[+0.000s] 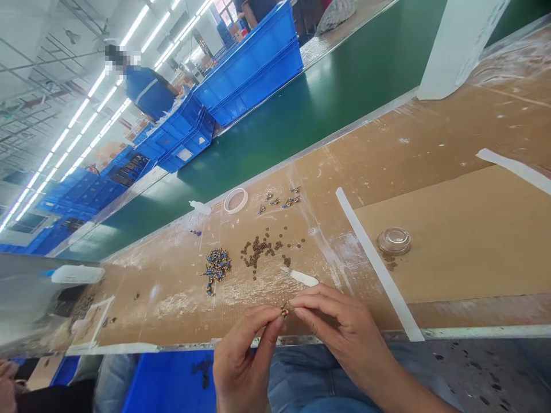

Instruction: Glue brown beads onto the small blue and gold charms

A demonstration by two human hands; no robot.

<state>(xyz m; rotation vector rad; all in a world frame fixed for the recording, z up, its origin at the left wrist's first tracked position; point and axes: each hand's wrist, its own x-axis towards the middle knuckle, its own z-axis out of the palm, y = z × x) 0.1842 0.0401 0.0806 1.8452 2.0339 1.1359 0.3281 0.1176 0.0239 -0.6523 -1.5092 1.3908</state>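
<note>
1. At the bottom centre of the frame, your left hand pinches a small part between thumb and forefinger, above the table's near edge.
2. Your right hand, lower right of centre, brings thumb and forefinger close together at the part's right side; I cannot tell whether they grip it.
3. Just beyond your right fingertips lies a white tool, its narrow tip pointing left.
4. In the middle of the frame you have brown rings, scattered loosely; left of them sits a heap of blue-and-gold pieces.
5. Right of centre, past a tape strip, you have a clear dish.
6. Farther up lie several loose pieces, with a tape roll and a white bottle to their left.
7. Beyond your table runs a green belt; blue crates and a person show at upper left.
</note>
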